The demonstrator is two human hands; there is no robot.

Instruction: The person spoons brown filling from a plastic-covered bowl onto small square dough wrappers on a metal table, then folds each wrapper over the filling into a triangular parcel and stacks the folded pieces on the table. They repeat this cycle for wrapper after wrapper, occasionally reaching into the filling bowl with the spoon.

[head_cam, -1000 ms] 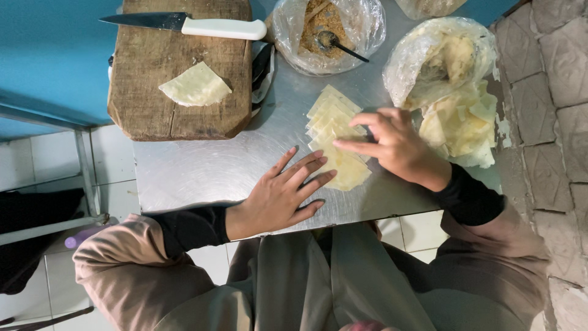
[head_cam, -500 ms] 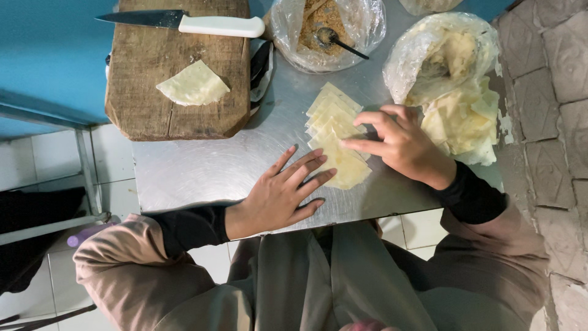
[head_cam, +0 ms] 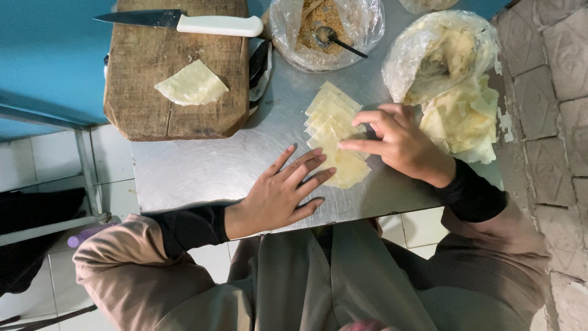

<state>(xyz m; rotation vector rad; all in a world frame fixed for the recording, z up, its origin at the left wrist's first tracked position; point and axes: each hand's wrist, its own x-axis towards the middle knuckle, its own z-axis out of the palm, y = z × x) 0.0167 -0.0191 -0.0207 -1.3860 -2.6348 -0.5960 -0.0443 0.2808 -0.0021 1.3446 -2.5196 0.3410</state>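
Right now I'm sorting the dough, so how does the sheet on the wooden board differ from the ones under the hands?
The sheet on the board lies single and untouched; the row of sheets on the metal table overlaps, with the left hand and right hand on it. The single sheet is fan-shaped, the row's look squarer. Both are pale yellow and thin.

Left hand (head_cam: pixel 282 193) flat, palm down, fingers spread; right hand (head_cam: pixel 395 141) arched, fingers curled, index fingertip pointing left.

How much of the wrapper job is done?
Done: a row of wrappers lies fanned on the table. In hand: the left hand lies flat beside the row; the right hand presses its near end. Left: more wrappers in the bag, one piece on the board.
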